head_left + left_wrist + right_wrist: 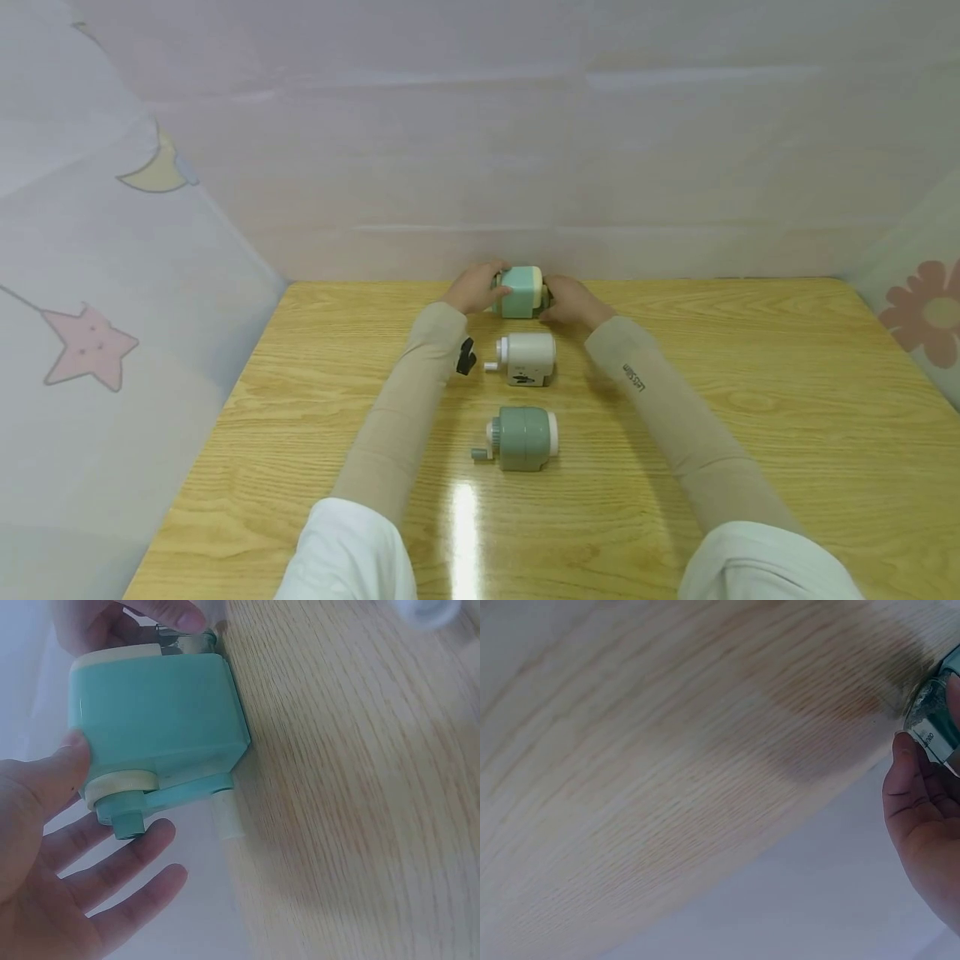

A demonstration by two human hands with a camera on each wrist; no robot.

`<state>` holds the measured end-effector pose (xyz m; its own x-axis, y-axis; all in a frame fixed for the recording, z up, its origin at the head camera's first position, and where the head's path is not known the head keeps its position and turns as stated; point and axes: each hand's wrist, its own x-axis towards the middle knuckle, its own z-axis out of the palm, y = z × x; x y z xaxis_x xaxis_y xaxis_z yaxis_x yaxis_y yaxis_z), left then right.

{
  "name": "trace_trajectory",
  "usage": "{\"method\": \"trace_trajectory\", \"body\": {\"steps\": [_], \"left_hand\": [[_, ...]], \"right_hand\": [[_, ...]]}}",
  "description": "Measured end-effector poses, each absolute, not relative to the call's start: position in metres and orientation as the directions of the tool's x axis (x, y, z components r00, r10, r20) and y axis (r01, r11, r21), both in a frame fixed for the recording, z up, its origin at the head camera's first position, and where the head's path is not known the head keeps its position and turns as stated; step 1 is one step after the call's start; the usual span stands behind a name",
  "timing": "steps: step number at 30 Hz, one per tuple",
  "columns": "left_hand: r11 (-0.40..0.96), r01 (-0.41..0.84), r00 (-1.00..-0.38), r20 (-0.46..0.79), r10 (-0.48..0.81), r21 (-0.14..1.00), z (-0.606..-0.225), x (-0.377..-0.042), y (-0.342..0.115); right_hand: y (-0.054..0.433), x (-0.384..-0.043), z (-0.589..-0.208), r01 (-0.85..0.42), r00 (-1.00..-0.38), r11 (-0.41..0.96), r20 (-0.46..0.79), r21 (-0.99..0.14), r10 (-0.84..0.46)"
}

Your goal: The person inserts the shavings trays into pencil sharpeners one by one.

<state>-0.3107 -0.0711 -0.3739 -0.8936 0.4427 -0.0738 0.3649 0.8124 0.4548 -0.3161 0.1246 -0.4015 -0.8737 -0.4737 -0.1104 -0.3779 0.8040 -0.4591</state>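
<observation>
A mint-green crank pencil sharpener with cream trim stands at the table's back edge, between both hands. My left hand holds its crank end, thumb on the body; the other visible fingers spread loosely beyond the crank. At the opposite end, my right hand pinches the clear shavings drawer, which sticks out past the body. In the right wrist view the drawer shows a white label and lies between fingers and thumb, partly cut off by the frame.
Nearer me, a cream pencil sharpener and a darker green one stand in line on the wooden table, cranks to the left. A pale cloth wall rises right behind the back edge.
</observation>
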Motion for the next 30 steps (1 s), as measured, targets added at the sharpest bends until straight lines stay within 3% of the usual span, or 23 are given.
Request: {"method": "trace_trajectory", "body": {"steps": [30], "left_hand": [[0.805,0.361,-0.891,-0.08,0.446,0.47,-0.3688,-0.307,-0.0688]], "right_hand": [[0.1239,-0.3223,-0.3974,-0.3,-0.883,0.784,-0.152,-0.544,-0.443]]}}
